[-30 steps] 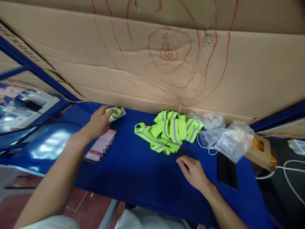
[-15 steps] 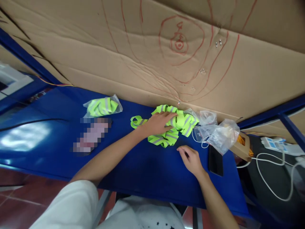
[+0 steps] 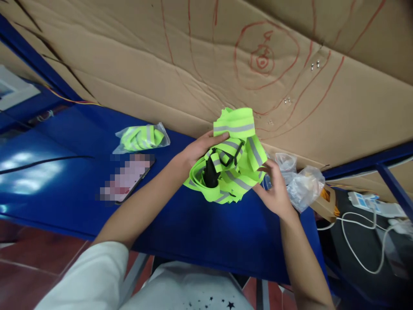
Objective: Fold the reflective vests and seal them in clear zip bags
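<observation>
Between my two hands, raised above the blue table, is a bundle of fluorescent yellow-green reflective straps (image 3: 238,178) with grey stripes. Black plastic pieces (image 3: 211,172) and thin black trim show among its folds. My left hand (image 3: 204,146) grips the bundle at its upper left, thumb lying over a strap. On the right side, my right hand (image 3: 274,187) has its fingers and thumb around the edge of the straps; some fingertips are hidden behind the fabric. A second set of similar straps in a clear bag (image 3: 142,137) lies on the table to the left.
A flat, pixelated object (image 3: 129,176) with a dark edge lies left on the blue table (image 3: 180,219). Clear plastic bags (image 3: 305,185) and a small cardboard box (image 3: 324,204) sit at the right. A cardboard wall (image 3: 193,94) with red lines stands behind. White cables (image 3: 348,258) loop at far right.
The strap bundle has been lifted off the table and turned, showing its black pieces. My right hand has moved up to take hold of its right side; my left hand now grips it.
</observation>
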The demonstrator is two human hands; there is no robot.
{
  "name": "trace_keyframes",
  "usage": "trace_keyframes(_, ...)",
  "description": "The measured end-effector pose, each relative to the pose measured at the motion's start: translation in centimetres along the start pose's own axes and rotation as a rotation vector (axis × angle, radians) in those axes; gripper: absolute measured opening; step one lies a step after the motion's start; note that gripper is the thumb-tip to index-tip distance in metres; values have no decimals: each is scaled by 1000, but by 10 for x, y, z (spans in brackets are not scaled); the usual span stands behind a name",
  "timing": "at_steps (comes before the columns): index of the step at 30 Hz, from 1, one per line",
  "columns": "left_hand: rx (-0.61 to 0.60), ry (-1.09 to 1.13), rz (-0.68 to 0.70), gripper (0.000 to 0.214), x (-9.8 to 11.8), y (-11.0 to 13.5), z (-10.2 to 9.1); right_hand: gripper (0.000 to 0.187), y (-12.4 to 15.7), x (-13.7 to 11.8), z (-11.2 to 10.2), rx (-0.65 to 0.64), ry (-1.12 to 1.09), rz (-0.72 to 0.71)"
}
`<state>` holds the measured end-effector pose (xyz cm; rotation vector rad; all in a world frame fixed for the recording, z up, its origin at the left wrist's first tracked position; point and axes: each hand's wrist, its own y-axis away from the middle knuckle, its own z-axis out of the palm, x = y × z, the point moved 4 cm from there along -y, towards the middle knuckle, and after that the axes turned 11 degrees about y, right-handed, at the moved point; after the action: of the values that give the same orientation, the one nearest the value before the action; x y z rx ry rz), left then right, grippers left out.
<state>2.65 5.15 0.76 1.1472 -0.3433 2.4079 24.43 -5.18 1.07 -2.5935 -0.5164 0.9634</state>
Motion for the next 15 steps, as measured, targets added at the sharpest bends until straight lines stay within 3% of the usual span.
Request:
trace_keyframes(2, -16, 23, -53, 45, -1, 6, 14, 74, -13, -13, 9, -113, -90, 10)
trace_keyframes(4, -24, 54, -132, 51, -9, 9, 25, 76, -19, -22, 23, -217, -183, 64)
trace_keyframes(8, 71, 112, -134, 59, -35, 2, 28, 72, -21, -16, 47, -195, -442, 293)
trace_keyframes(12, 296, -150, -2, 60, -58, -11, 5, 71, -19, 16, 55, -81, -586, 622)
trace_keyframes(15, 388, -546, 245, 63, -50, -16, -13, 73, -18, 39, 54, -27, -613, 751)
